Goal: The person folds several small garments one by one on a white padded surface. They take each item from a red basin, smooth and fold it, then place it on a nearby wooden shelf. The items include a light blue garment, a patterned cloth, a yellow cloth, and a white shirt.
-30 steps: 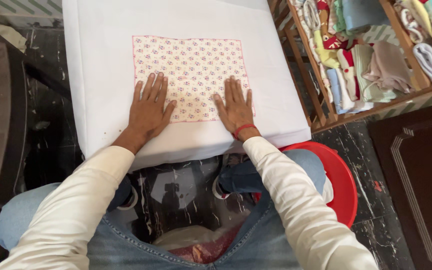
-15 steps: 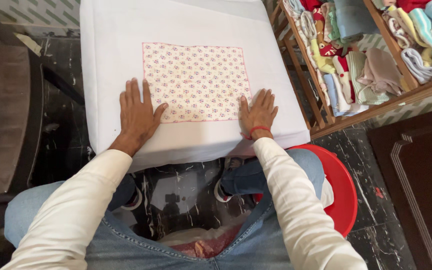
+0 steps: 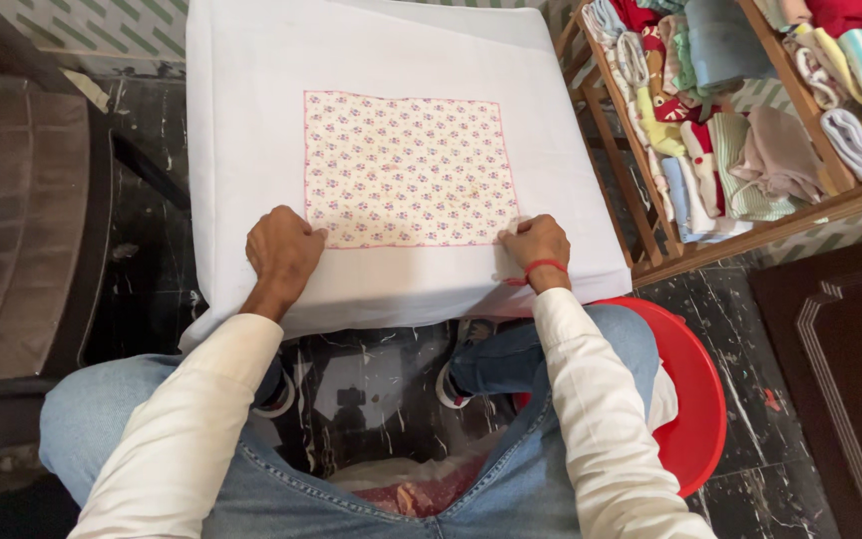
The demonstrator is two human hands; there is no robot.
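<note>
1. Cloth (image 3: 406, 170), square, cream with small pink flowers and a pink hem, lies flat and spread out on a white padded table (image 3: 241, 130), roughly in the middle of it and nearer the front edge.
2. The left hand (image 3: 282, 252) sits at the cloth's near left corner, fingers curled under into a loose fist. The fingertips meet the corner's edge, but I cannot tell whether they actually pinch the fabric.
3. The right hand (image 3: 536, 243) is at the near right corner, fingers bunched together with the tips on the hem; it looks like a pinch on that corner, though the corner has not left the table. A red band (image 3: 543, 268) circles that wrist.
4. Both arms wear cream long sleeves (image 3: 197, 399), reaching forward from a seated person in blue jeans (image 3: 102, 419).
5. A red plastic stool (image 3: 695, 399) shows under the person's right leg, on a dark marbled floor (image 3: 750, 459).
6. To the right of the table stands a wooden rack (image 3: 650, 215) packed with folded and rolled cloths (image 3: 740, 150) in many colours: striped, pink, yellow, blue.
7. A dark chair (image 3: 22, 230) stands to the left, just beside the table.
8. A dark wooden door panel (image 3: 850, 369) fills the lower right corner.
</note>
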